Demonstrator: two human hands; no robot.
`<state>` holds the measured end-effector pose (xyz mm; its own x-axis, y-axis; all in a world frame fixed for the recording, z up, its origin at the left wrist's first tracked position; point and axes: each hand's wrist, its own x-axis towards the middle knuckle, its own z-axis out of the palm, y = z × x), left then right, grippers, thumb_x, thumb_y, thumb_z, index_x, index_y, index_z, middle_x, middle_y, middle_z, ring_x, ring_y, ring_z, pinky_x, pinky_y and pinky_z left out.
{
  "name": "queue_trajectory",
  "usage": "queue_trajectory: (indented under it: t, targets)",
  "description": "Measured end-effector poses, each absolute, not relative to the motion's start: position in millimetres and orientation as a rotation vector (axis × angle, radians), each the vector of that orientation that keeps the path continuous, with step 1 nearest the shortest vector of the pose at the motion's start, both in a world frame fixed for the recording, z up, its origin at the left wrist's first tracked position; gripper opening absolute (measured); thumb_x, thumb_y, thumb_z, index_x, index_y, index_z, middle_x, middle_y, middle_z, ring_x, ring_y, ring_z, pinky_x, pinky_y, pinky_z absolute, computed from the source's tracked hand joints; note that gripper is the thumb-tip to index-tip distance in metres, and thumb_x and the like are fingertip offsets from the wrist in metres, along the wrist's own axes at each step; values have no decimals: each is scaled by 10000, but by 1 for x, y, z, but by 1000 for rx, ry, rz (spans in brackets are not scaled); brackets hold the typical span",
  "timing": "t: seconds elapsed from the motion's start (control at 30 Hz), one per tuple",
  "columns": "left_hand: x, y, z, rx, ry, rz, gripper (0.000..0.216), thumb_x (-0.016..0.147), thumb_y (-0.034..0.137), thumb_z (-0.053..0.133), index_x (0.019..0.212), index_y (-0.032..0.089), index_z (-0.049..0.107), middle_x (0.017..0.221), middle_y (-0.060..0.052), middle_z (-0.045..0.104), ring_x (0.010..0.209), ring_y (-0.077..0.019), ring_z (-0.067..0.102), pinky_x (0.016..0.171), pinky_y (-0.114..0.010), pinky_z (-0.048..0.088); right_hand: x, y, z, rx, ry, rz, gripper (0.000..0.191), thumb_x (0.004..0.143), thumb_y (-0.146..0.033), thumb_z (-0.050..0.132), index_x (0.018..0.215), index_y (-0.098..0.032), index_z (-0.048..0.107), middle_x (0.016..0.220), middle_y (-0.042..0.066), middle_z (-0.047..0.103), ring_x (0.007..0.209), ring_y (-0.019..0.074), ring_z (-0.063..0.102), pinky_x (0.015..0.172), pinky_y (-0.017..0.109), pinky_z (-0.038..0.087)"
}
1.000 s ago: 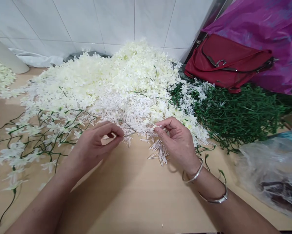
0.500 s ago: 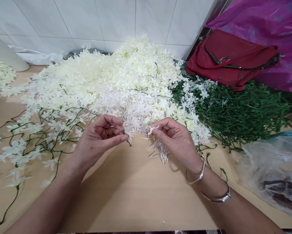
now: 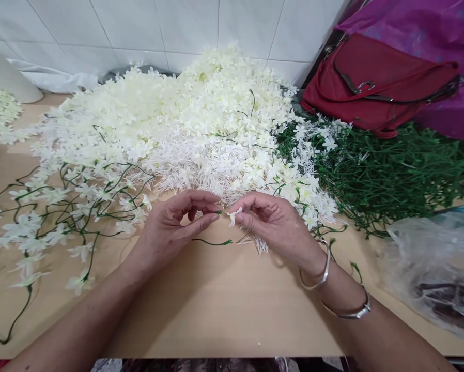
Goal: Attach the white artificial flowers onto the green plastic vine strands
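"Where the pale wooden table (image 3: pixel 216 320) lies bare at the lower middle of the frame, what comes next, going outward?"

"Two silver metal bracelets (image 3: pixel 359 312) on the right wrist, then a thin dark-green stem (image 3: pixel 212 242) just below the left hand (image 3: pixel 178 219). Its long axis runs left to right. I can't tell whether it joins what that hand holds."

"And the hands?"

"Both are pinched narrow, near the centre of the frame. The left holds a small green stem tip (image 3: pixel 219 212); the right hand (image 3: pixel 274 222) grips a little white artificial flower (image 3: pixel 232 217)."

"How do those two pieces stand to each other?"

"Almost level. The flower lies just right of the green tip, and a narrow gap seems to part them. The flower's own axis is too small to read."

"Beyond?"

"White flowers on dark-green stems (image 3: pixel 80 206) at the left, a broad cream-white flower heap (image 3: pixel 170 113) across the upper middle, a green tangle of bare stems (image 3: pixel 395 175) at the right. Farther off, a red handbag (image 3: pixel 383 82) at the upper right, and the white tiled wall (image 3: pixel 189 26)."
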<state>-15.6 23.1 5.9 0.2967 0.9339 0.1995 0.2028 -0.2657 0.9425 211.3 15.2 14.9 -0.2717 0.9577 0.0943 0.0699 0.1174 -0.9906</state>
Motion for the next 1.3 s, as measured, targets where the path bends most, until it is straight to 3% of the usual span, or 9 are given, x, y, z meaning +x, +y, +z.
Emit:
queue_trajectory:
  t: [0.23,0.5,0.6,0.7,0.77,0.93,1.1,1.3]
  targets:
    - [-15,22,7,1746,1023,988,233,911,292,801,1126,219,749,984,-52,821,906,-190,755,743,-286,519,209,14,14,-1064,-1553,1308,97,896,-307,732,866,-215,738,780,-7,684,708,129,563,638,273,434]
    - [-16,20,12,1993,1022,906,125,949,218,721,1060,260,763,1002,2,838,813,-135,761,649,-229,494,210,13,14,-1149,-1653,1305,110,870,-262,730,792,-198,685,699,-30,614,625,111,498,580,257,398]
    - [-18,20,13,2049,1016,865,128,960,221,701,1076,256,740,993,1,841,797,-135,758,647,-223,496,210,12,15,-1118,-1685,1271,21,877,-215,721,860,-222,711,786,-13,698,715,137,606,664,277,475]
    - [-20,21,12,1975,1065,811,194,945,259,720,1132,250,673,928,1,840,722,-136,725,622,-230,483,211,12,16,-1068,-1794,1201,120,910,-186,699,970,-263,769,919,8,773,844,169,689,793,324,530]
    - [-20,21,11,1859,1090,780,252,929,293,738,1148,241,626,875,-4,833,680,-140,708,598,-233,475,212,12,16,-1028,-1875,1135,138,934,-190,684,970,-274,787,918,6,777,828,166,689,808,337,533]
    - [-13,20,7,1559,1007,795,331,862,319,807,1104,222,603,859,-27,815,742,-172,752,642,-253,553,212,13,18,-1056,-1920,1113,121,931,-195,673,913,-253,778,831,-6,727,699,138,601,677,301,479]
    - [-12,21,0,1496,1032,734,293,846,363,826,1046,189,702,838,-44,803,743,-188,763,650,-276,593,213,15,16,-1115,-1762,1334,112,923,-273,681,846,-199,716,682,-35,583,571,100,444,531,248,358]
    - [-16,24,0,1581,1038,717,195,898,373,776,964,191,794,760,-33,799,688,-173,768,668,-263,611,216,18,10,-1130,-1737,1374,120,910,-288,692,852,-185,710,687,-37,569,584,96,437,521,237,334]
